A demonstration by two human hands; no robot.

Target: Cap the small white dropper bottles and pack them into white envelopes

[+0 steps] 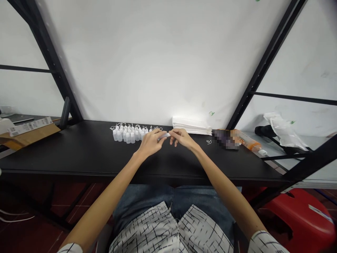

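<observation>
My left hand (152, 143) is closed around a small white plastic bottle (165, 135), held on its side above the black table. At the bottle's right end, the thumb and index finger of my right hand (182, 138) pinch its tip, while the other fingers curl loosely below. Most of the bottle is hidden by my fingers. Just left of and behind my left hand stand several small translucent white bottles (128, 137) in close rows, with thin white loops of string at their tops.
A stack of white paper or flat sleeves (191, 125) lies against the back wall. A thin white loop (209, 142) rests on the black table (86, 151). An orange-labelled plastic bottle (250, 143) lies at the right, a cardboard box (31, 131) at the left. A red stool (302, 221) stands below right.
</observation>
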